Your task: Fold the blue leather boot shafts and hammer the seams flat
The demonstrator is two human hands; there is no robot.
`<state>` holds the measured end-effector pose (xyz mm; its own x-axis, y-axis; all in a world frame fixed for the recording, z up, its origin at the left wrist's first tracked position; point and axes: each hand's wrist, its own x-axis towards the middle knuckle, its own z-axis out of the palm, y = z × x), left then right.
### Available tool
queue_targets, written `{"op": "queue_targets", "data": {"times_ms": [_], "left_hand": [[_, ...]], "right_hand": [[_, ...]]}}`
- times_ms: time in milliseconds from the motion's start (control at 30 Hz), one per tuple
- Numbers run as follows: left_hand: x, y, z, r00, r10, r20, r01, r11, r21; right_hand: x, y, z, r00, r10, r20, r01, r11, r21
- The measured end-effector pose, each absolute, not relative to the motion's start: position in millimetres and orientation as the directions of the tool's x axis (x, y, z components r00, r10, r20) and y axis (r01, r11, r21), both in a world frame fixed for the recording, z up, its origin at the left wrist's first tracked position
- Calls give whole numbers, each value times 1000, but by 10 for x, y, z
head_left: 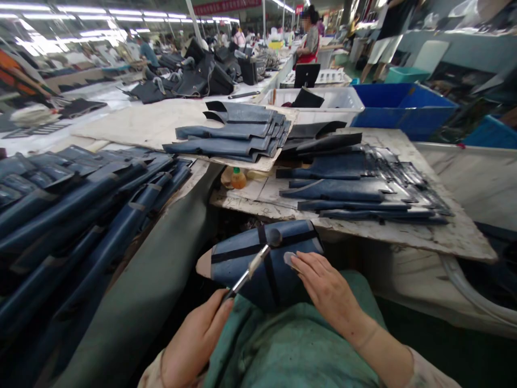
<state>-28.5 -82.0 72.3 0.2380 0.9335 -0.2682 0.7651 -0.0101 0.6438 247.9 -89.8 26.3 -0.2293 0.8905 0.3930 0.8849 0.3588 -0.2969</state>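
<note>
Gripping a slim metal hammer (251, 265), my left hand (197, 339) works beside my open right hand (323, 285), flat on the dark blue leather piece (301, 246) in my lap; a stray blow could bruise fingers.

Worn, glue-stained workbench (444, 237), fanned rows of dark blue leather pieces (347, 188) across its right half, pale board (133, 126) lying on its far side under a stack of cut blue pieces (234, 134), small orange bottle (238, 179) at the board's near edge

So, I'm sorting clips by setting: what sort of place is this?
Probably a leather-goods factory: stacks of cut dark-blue pieces on the worktable, a hammer in the left hand, workers at long benches.
</note>
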Motion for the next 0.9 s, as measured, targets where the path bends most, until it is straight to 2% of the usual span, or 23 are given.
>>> {"op": "queue_targets", "data": {"times_ms": [100,233,467,567,667,767,900], "left_hand": [[-58,-635,786,366,868,-335,776,-87,624],[158,-431,863,454,833,-315,772,-192,605],[352,-181,957,524,784,-332,825,-372,425],[374,-42,988,516,785,-342,847,-409,339],[357,215,995,507,814,-284,850,-417,322],[356,608,914,457,867,-198,877,-403,261],[438,1225,660,406,900,-157,905,-372,205]], "right_hand": [[2471,-902,266,-228,899,374,890,348,-295],[2478,-907,251,-218,902,373,896,336,-290],[2469,-894,250,-221,887,405,891,352,-286],[2475,-883,256,-236,882,407,886,368,-282],[2480,-888,246,-259,877,405,877,390,-281],[2497,-890,242,-229,882,411,859,381,-341],[2632,-805,281,-100,911,400,856,283,-432]]}}
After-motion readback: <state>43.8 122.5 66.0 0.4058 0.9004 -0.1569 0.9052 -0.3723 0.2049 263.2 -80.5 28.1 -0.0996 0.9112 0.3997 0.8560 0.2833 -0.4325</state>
